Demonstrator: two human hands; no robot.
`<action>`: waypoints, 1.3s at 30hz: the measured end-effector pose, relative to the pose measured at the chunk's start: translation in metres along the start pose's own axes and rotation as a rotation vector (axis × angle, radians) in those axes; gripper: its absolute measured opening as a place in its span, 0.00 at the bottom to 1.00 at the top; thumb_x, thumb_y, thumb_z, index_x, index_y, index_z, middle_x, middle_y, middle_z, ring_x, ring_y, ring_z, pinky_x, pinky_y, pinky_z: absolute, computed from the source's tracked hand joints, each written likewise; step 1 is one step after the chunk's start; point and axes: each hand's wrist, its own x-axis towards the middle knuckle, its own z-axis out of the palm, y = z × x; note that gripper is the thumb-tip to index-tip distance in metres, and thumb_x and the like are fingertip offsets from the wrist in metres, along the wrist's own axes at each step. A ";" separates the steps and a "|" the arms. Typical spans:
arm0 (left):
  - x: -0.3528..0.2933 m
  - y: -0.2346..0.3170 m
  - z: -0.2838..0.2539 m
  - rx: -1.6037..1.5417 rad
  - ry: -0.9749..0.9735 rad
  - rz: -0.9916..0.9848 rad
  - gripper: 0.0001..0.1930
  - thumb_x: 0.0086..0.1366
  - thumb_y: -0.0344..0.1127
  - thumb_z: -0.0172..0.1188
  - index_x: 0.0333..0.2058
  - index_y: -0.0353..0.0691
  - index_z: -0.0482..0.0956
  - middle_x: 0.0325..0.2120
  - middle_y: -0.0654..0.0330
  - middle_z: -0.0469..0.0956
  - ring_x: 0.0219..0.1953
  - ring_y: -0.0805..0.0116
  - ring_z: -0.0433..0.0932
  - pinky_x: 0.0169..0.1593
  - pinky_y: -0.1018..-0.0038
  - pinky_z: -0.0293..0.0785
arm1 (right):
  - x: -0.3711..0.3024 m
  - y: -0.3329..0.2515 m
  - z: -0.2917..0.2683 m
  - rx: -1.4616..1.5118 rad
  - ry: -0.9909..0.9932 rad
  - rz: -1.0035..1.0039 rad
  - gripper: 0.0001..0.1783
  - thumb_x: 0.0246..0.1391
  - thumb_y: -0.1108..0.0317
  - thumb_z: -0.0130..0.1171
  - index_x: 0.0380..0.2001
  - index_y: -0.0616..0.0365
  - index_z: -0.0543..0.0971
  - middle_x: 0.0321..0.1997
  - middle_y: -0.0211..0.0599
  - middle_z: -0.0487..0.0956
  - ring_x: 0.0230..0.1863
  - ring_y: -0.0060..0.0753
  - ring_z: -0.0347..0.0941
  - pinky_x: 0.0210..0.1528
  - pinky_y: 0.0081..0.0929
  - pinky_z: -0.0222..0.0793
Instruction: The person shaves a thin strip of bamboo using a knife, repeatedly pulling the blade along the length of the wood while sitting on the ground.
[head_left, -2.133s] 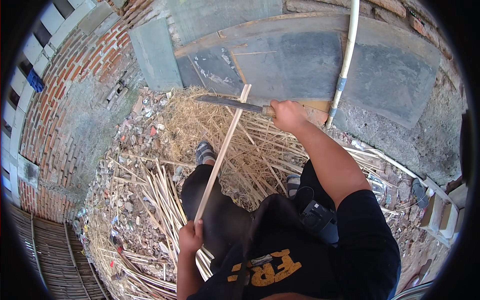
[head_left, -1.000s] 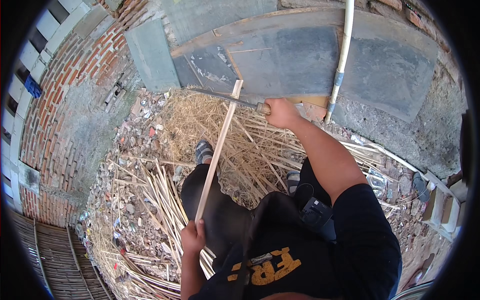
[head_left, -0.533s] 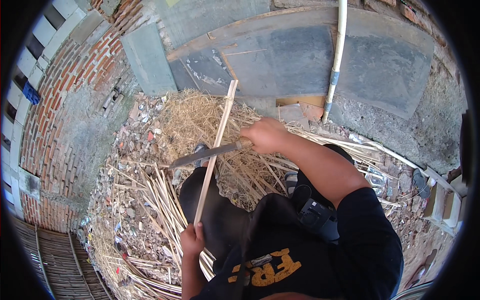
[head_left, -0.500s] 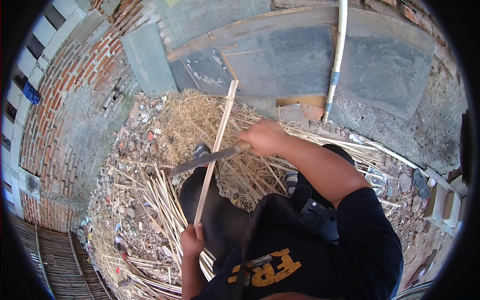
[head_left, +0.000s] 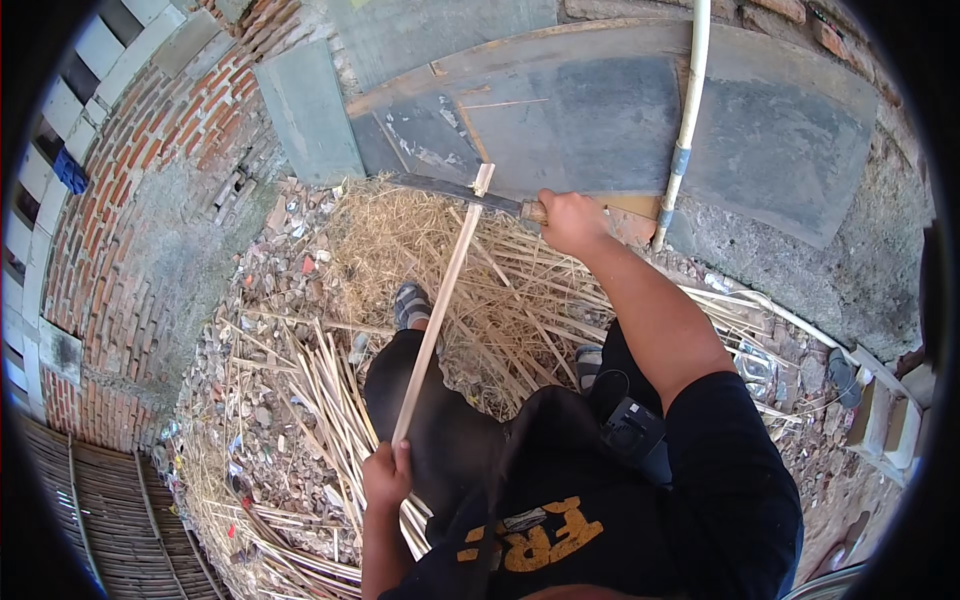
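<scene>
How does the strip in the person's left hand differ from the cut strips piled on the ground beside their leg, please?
The strip in the left hand is single and held raised, slanting up to the blade gripped by the right hand; the strip crosses the blade near its far end. The piled strips are many, lying loose on the ground at mixed angles, untouched. Both are pale, thin and straight.

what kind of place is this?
Likely an outdoor yard used for splitting cane or bamboo by hand. Brick walls enclose rubble-strewn ground, heaps of pale split strips and shavings cover it, and the right hand works a long blade.
</scene>
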 end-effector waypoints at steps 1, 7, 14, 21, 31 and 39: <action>0.001 0.001 0.000 -0.014 0.002 -0.009 0.26 0.72 0.50 0.55 0.22 0.34 0.72 0.16 0.39 0.74 0.24 0.34 0.76 0.28 0.49 0.70 | 0.000 -0.001 -0.003 0.082 -0.006 0.014 0.17 0.50 0.69 0.58 0.45 0.58 0.78 0.41 0.50 0.85 0.47 0.52 0.82 0.52 0.48 0.77; 0.001 0.002 -0.001 -0.047 0.008 -0.012 0.26 0.71 0.51 0.56 0.21 0.34 0.72 0.15 0.40 0.73 0.22 0.35 0.76 0.27 0.51 0.69 | -0.009 -0.004 0.002 0.101 0.055 -0.006 0.17 0.49 0.70 0.59 0.45 0.55 0.79 0.39 0.48 0.85 0.44 0.52 0.82 0.49 0.47 0.78; 0.003 -0.002 -0.001 -0.138 -0.024 -0.039 0.26 0.72 0.50 0.56 0.21 0.34 0.73 0.13 0.45 0.71 0.16 0.48 0.74 0.24 0.58 0.67 | -0.027 -0.027 -0.003 -0.091 0.023 -0.365 0.15 0.47 0.72 0.60 0.41 0.52 0.80 0.32 0.41 0.85 0.40 0.44 0.83 0.45 0.43 0.77; 0.000 -0.001 -0.015 -0.249 -0.114 -0.052 0.26 0.73 0.50 0.56 0.21 0.34 0.73 0.12 0.51 0.71 0.15 0.58 0.73 0.23 0.60 0.67 | -0.009 -0.003 0.001 -0.163 -0.003 -0.462 0.14 0.48 0.73 0.60 0.41 0.51 0.79 0.29 0.37 0.83 0.36 0.40 0.83 0.50 0.39 0.75; 0.004 -0.003 -0.010 -0.125 -0.076 -0.042 0.26 0.71 0.51 0.57 0.21 0.33 0.73 0.13 0.47 0.72 0.16 0.52 0.75 0.24 0.59 0.68 | -0.003 0.009 -0.007 0.090 -0.022 -0.036 0.18 0.49 0.69 0.60 0.45 0.54 0.80 0.41 0.45 0.85 0.45 0.49 0.83 0.53 0.46 0.76; 0.003 0.004 -0.013 -0.140 -0.068 -0.023 0.26 0.72 0.51 0.57 0.21 0.33 0.73 0.12 0.49 0.71 0.15 0.57 0.72 0.23 0.61 0.67 | -0.013 0.006 -0.009 0.093 -0.008 -0.060 0.18 0.49 0.69 0.59 0.45 0.54 0.80 0.42 0.46 0.85 0.47 0.50 0.81 0.49 0.47 0.78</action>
